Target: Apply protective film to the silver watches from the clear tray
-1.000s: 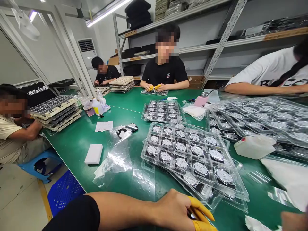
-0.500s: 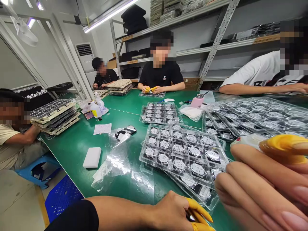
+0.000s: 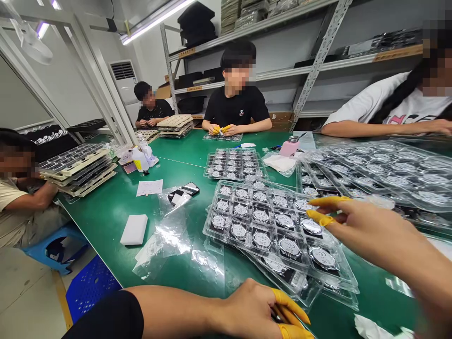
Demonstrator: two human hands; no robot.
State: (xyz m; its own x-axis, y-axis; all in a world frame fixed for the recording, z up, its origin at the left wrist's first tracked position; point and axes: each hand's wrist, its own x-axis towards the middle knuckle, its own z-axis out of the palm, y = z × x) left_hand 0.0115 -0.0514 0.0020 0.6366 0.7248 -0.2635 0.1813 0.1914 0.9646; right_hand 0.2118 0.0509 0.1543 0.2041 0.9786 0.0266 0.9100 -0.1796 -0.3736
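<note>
My left hand rests at the table's near edge. Its yellow-capped thumb and finger are pinched together on something small I cannot make out. My right hand reaches in from the right over the nearest clear plastic tray. This tray holds several round silver parts in black pockets. The right hand's yellow-capped thumb and forefinger are stretched out and slightly apart, just above a round part near the tray's right side, with nothing between them. More trays lie stacked beneath this one.
The green table also holds a second filled tray, overlapping trays at right, a white foam block, a phone, loose plastic bags and a pink bottle. Other people sit at the left, far end and right.
My right hand came up from the lower right, passed close to the camera, and now stretches out over the near tray. My left hand has stayed in place.
</note>
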